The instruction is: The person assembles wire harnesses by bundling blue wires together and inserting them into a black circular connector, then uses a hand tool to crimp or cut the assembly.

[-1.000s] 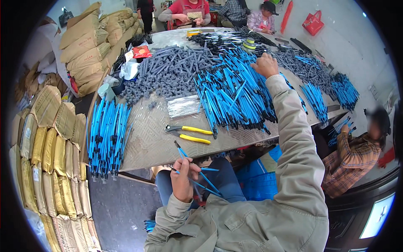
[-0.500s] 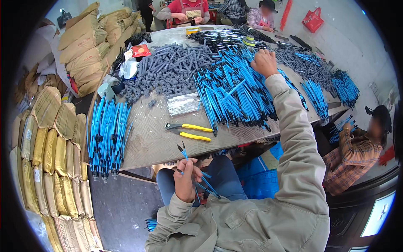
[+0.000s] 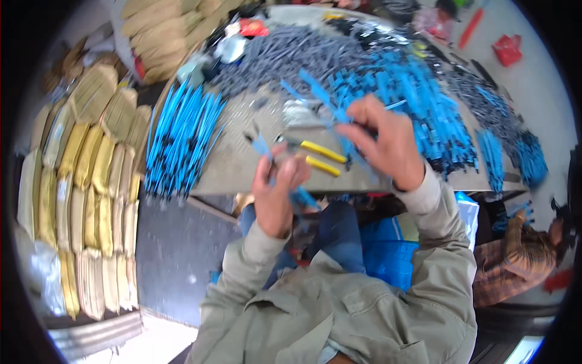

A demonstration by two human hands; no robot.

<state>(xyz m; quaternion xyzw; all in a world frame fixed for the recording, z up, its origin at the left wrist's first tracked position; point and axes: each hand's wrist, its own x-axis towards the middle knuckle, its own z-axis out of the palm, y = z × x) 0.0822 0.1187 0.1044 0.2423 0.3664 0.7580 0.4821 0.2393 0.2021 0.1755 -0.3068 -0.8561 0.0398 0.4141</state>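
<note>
My left hand (image 3: 277,194) is closed on a few thin blue rods (image 3: 260,145) with black tips, held over the table's front edge. To its right, my right hand (image 3: 391,142) pinches more blue rods (image 3: 315,88), smeared by motion; how many I cannot tell. Between the hands lie yellow-handled cutters (image 3: 320,149), partly hidden. A large pile of blue rods (image 3: 418,103) spreads behind my right hand. Near the cutters is a bunch of thin silvery pieces (image 3: 301,115), blurred. A bundle of blue rods (image 3: 182,139) lies at the table's left edge.
A heap of grey plastic pieces (image 3: 291,57) covers the back of the table (image 3: 236,170). Stacked sacks (image 3: 91,158) stand on the left. A co-worker in a plaid shirt (image 3: 515,261) sits at the right. Blue bags (image 3: 388,261) are under the table.
My right hand has come back from the far rod pile, now with blue rods in it. My left hand has risen with its rods. The whole view has shifted.
</note>
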